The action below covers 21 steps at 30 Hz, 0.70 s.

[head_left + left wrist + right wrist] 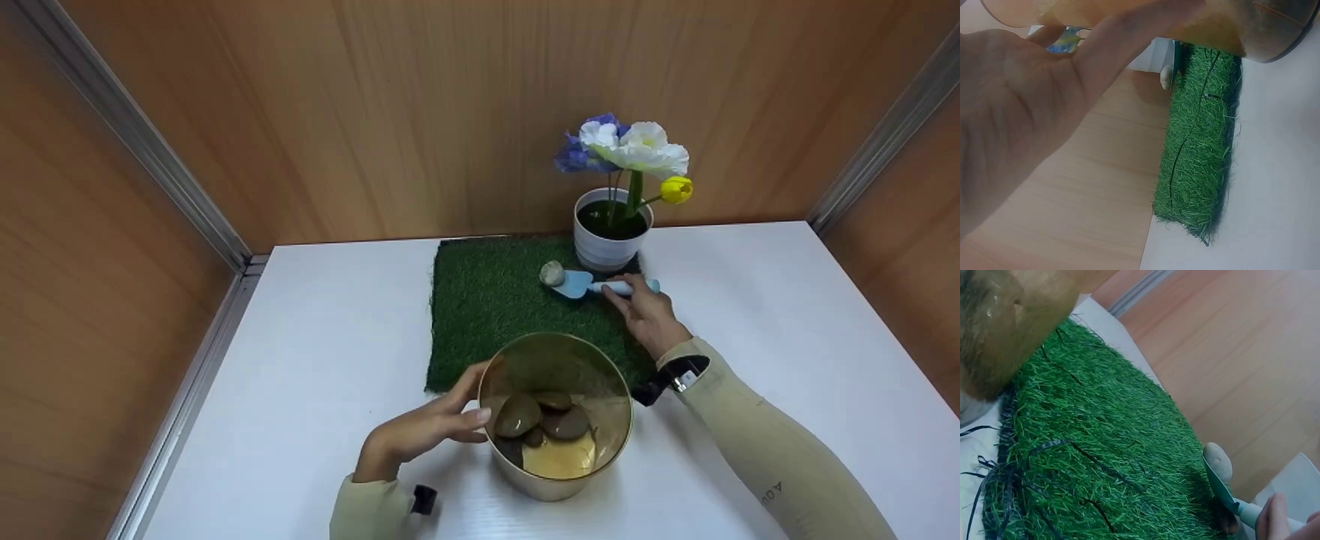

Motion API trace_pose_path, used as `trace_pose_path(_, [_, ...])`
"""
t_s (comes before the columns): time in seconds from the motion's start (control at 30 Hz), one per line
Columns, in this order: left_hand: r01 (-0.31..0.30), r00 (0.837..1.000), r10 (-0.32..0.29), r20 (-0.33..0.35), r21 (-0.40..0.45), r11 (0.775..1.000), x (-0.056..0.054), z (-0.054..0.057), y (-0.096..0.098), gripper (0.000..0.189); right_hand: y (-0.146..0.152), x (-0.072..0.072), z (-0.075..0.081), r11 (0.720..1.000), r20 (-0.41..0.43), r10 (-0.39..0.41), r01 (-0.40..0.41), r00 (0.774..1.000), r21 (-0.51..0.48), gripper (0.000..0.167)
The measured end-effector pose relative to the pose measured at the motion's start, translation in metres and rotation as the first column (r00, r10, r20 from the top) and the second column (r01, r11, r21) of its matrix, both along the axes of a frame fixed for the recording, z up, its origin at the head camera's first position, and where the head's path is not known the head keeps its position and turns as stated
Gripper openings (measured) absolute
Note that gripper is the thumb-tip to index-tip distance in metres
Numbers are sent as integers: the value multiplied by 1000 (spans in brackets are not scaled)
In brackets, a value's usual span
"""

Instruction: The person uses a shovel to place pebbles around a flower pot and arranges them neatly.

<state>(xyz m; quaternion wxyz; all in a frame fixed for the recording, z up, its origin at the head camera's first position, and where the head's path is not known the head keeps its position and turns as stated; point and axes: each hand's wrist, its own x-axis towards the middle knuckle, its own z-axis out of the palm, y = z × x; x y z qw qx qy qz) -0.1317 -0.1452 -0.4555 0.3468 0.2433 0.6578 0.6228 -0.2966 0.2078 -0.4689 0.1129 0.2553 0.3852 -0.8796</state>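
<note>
While the left hand (pixel 431 427) curved loosely round the amber container (pixel 555 360), the right hand (pixel 646 313) gripped the trowel (pixel 577 284) crosswise over the turf (pixel 487 307), blade pointing left, stone (pixel 552 274) at its tip, well short of the turf's left edge

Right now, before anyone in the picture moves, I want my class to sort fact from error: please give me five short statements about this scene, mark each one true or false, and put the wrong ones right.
1. The right hand holds the trowel. True.
2. A pale stone sits on the trowel. True.
3. The left hand holds a flower. False: it holds the bucket.
4. The bucket has nothing in it. False: dark stones lie inside.
5. The flowerpot stands at the near left corner of the mat, as the head view shows it. False: it stands at the far right corner.
</note>
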Motion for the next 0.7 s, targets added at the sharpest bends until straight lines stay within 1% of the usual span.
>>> trace_pose_path(0.1, [2,1000,-2,2,-3,1000,0,1,0,79,-2,-2,-1,999,17,-27,27,1000,-21,18])
trace_pose_path(0.2, [0,1000,0,3,-6,1000,0,1,1,79,-4,-3,-2,998,48,-53,55,997,-43,30])
trace_pose_path(0.3, [-2,1000,1,-2,-11,1000,0,1,1,79,-5,-4,0,997,65,-63,66,996,-50,41])
trace_pose_path(0.47, [-6,1000,6,-6,-10,1000,-1,0,1,78,-9,-4,4,998,70,-58,61,996,-30,50])
trace_pose_path(0.7, [-4,1000,4,11,-3,1000,-1,0,1,78,-11,-5,5,999,68,-42,42,997,2,60])
